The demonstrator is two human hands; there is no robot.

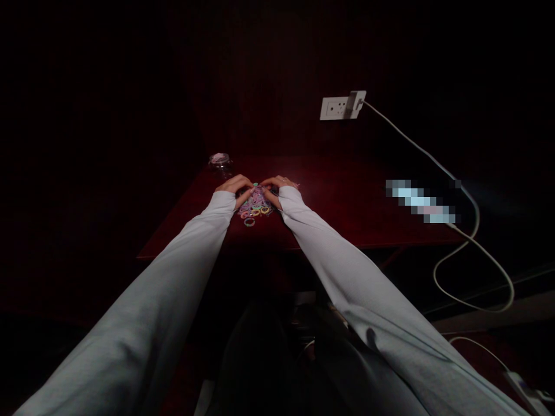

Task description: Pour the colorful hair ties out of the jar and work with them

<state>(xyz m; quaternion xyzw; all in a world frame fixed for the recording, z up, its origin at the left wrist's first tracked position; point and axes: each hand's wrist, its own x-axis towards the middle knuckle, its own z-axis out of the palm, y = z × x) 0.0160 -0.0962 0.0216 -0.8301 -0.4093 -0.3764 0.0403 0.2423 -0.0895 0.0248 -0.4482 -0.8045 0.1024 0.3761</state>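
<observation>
A heap of small coloured hair ties (256,201), mostly purple with some yellow, pink and green, lies on the dark red table (338,202). My left hand (236,186) is at the heap's left side, its fingers curled inward onto the ties. From the other side my right hand (277,186) bends its fingers in the same way, close to the left one. Both fingertips are partly hidden among the ties. One loose hair tie (249,222) sits at the near edge of the heap. Behind my left hand stands a clear jar (221,164) with something pinkish at its top.
A white wall socket (336,108) holds a plugged-in charger (356,104). Its white cable (416,149) loops down past the table's right side to a blurred-out device (420,201). A white power strip (522,388) is at lower right. The room is dark.
</observation>
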